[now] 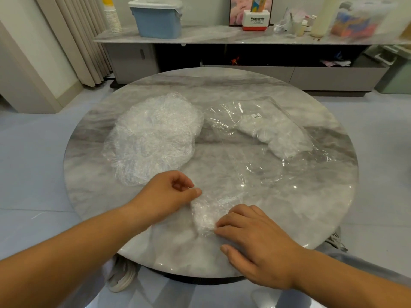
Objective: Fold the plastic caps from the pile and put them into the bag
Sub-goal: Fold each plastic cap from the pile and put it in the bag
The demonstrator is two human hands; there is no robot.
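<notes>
A crumpled pile of clear plastic caps (153, 136) lies on the left half of the round marble table (311, 196). To the right lies a clear plastic bag (266, 134) holding folded caps at its far end. One cap (206, 210), folded into a narrow strip, lies near the table's front edge. My left hand (164, 194) pinches the strip's upper end between thumb and fingers. My right hand (255, 238) rests on the table with its fingertips touching the strip's lower end.
Behind the table runs a long low cabinet (222, 36) with a blue lidded box (158, 18), a stack of paper cups (112, 18), bottles and other clutter. Curtains (75, 36) hang at the left. Grey floor surrounds the table.
</notes>
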